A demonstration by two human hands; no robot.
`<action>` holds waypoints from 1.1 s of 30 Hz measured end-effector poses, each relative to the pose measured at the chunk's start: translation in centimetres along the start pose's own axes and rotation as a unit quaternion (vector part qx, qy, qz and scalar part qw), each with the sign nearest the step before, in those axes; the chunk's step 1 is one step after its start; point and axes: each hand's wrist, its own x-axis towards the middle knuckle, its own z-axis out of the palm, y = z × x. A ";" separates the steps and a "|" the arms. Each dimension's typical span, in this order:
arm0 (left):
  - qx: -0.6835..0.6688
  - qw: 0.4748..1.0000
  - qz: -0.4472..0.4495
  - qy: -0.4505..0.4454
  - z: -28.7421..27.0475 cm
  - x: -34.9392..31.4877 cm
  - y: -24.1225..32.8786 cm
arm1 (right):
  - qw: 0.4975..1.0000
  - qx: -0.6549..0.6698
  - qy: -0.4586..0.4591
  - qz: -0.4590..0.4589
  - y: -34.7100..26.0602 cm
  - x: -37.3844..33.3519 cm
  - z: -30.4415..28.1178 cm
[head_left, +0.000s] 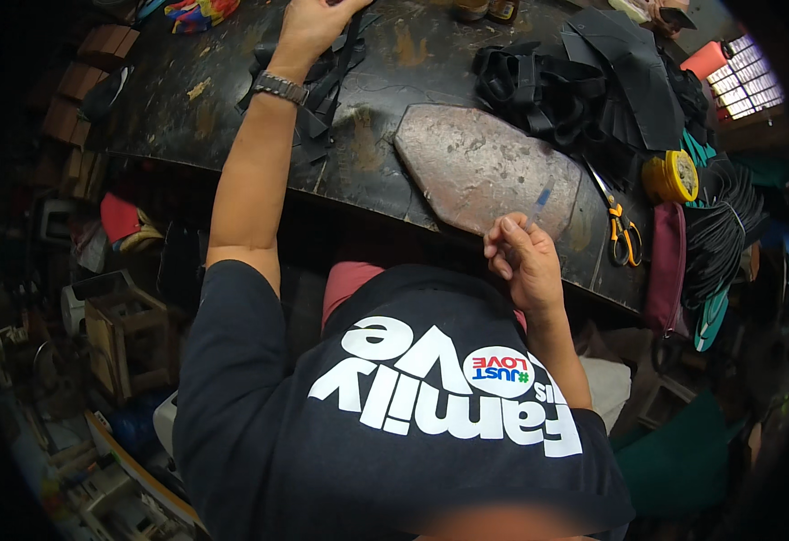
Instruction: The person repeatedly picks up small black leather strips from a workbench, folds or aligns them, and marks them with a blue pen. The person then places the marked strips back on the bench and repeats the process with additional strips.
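Observation:
My left hand point(315, 29) reaches to the far side of the workbench, its fingertips cut off by the top edge of the view. Its fingers are bent together around something dark that I cannot make out, beside black strips point(315, 126) lying on the bench. Over the near edge of a worn, many-sided slab point(475, 167), my right hand point(525, 257) is closed in a pinch. From its fingers a slim tool with a blue part point(544, 195) points up over the slab; its exact kind is unclear.
Orange-handled scissors point(624, 236) lie right of the slab, near a yellow round container point(671, 176) and a maroon pouch point(665, 270). Black straps point(539, 90) and black sheets point(624, 72) are heaped at the far right. A bundle of black cord point(719, 225) hangs beyond.

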 end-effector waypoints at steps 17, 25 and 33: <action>-0.094 0.936 0.185 -0.283 8.0 -22.6 7.2 | 0.923 -0.308 0.130 -0.192 -3.3 2.0 -2.2; -0.127 0.932 0.158 -0.301 5.7 -22.7 6.4 | 0.663 -0.705 -0.144 -0.207 -5.3 5.8 -0.3; -0.396 0.904 -0.122 -0.106 5.7 -22.0 4.2 | 0.784 -0.566 -0.137 -0.217 -3.7 7.2 -1.5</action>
